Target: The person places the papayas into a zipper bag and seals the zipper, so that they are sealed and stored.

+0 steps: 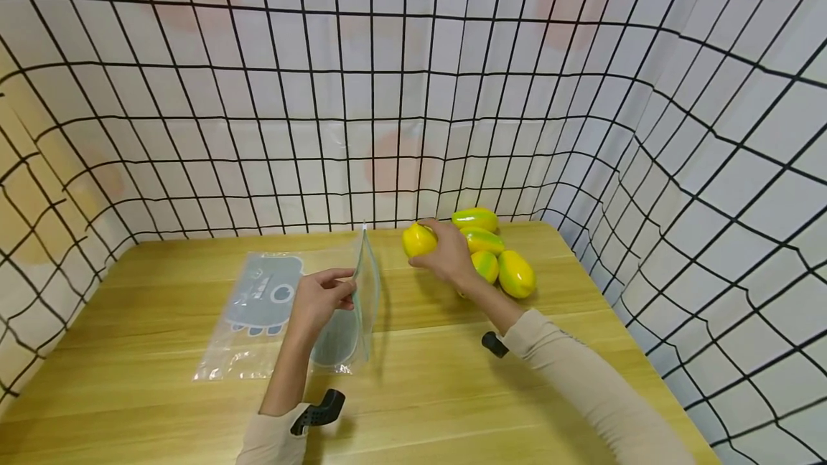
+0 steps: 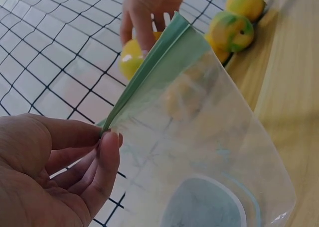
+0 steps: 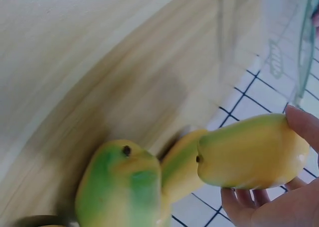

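My left hand [image 1: 323, 300] pinches the green zip edge of a clear zip bag [image 2: 199, 117] between thumb and fingertips. The edge stands upright, with its two sides slightly parted in the head view. My right hand [image 1: 449, 253] grips a yellow-and-green mango [image 3: 254, 152] at one end, raised beside the bag on its right. In the right wrist view the fingers curl under the fruit and the thumb lies over it. Several more mangoes [image 1: 517, 275] lie grouped beyond and to the right of that hand; the right hand and forearm partly cover some of them.
Clear plastic with a grey-blue print [image 1: 258, 293] lies flat on the wooden table [image 1: 439, 393], left of my left hand. A black wire grid [image 1: 400, 120] over white sheeting stands along the table's back and sides. Dark wrist devices [image 1: 323, 411] sit at both sleeves.
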Action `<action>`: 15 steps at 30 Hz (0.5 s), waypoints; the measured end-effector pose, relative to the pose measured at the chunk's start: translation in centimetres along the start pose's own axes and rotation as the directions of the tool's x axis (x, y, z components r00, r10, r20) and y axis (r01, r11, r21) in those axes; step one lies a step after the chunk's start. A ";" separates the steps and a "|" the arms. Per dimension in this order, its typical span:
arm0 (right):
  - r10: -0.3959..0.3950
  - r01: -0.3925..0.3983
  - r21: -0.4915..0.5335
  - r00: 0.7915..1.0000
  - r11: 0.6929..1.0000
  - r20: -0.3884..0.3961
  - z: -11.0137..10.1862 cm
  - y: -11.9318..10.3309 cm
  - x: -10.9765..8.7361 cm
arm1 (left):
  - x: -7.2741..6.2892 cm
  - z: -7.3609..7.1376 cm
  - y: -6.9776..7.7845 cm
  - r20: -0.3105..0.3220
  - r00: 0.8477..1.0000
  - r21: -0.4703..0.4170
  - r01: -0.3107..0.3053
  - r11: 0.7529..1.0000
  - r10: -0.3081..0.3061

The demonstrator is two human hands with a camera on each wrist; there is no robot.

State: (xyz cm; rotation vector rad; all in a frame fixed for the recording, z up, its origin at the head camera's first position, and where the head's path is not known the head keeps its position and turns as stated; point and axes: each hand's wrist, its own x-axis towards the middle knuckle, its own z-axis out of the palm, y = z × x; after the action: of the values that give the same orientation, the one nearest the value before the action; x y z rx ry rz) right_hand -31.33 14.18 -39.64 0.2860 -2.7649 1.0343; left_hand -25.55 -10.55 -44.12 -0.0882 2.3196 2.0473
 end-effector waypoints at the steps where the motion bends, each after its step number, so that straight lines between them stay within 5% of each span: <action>1: -0.005 0.005 0.001 1.000 1.000 -0.001 -0.1 -0.2 0.0 | 0.0 0.0 0.0 0.001 1.000 -0.003 -0.001 1.000 0.001; 15: 0.030 -0.047 0.237 0.997 0.970 0.075 -1.2 -3.0 -0.9 | 0.0 0.0 0.1 0.010 1.000 -0.019 0.007 1.000 -0.007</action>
State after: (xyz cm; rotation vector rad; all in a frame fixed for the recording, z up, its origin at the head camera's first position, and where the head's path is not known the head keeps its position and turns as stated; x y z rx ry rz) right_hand -29.60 12.88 -37.03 0.3073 -2.7170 1.3959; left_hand -25.58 -10.56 -44.00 -0.0866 2.2913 2.0619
